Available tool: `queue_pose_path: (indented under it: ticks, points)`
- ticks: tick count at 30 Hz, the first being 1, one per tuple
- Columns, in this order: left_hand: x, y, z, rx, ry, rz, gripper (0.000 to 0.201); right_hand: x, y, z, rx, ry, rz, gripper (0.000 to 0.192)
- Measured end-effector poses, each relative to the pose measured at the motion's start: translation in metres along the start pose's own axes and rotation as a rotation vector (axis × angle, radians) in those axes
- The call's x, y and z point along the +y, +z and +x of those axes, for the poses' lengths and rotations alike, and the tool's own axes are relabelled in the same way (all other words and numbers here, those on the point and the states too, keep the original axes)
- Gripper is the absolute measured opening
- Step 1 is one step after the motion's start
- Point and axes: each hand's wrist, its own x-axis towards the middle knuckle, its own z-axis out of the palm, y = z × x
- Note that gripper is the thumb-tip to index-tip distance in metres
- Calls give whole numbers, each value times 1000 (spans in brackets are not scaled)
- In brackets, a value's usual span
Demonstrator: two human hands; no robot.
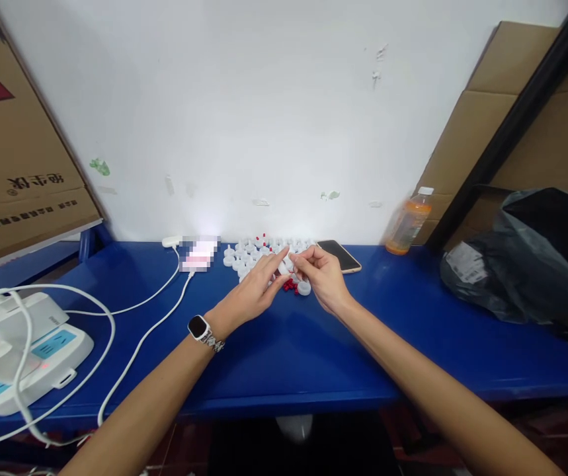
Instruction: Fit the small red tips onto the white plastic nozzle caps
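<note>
My left hand, with a watch on the wrist, and my right hand meet over the blue table. Both pinch a small white cap between their fingertips. Just below the fingers lie several small red pieces and one loose white cap. Behind the hands, several more white caps are spread out near the wall, some with red tops.
A phone lies face up right of the caps, an orange drink bottle beyond it. A dark plastic bag fills the right end. White charging devices with cables sit at the left; cardboard boxes lean on both sides.
</note>
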Motion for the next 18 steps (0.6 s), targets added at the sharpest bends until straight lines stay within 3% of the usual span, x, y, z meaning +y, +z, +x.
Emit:
queue_pose_path:
  ticks: [6, 9, 13, 18]
  points:
    - [-19, -14, 4, 112, -62, 69, 65, 4, -15, 21, -61, -66, -192, 33]
    - [-30, -22, 2, 130, -132, 144, 45, 8, -21, 35, -73, -126, -484, 22]
    - [-33, -25, 0, 82, -182, 186, 31, 16, -18, 50, -220, -206, -950, 12]
    - [-29, -24, 0, 74, -175, 191, 27, 29, -12, 60, -349, -264, -1201, 13]
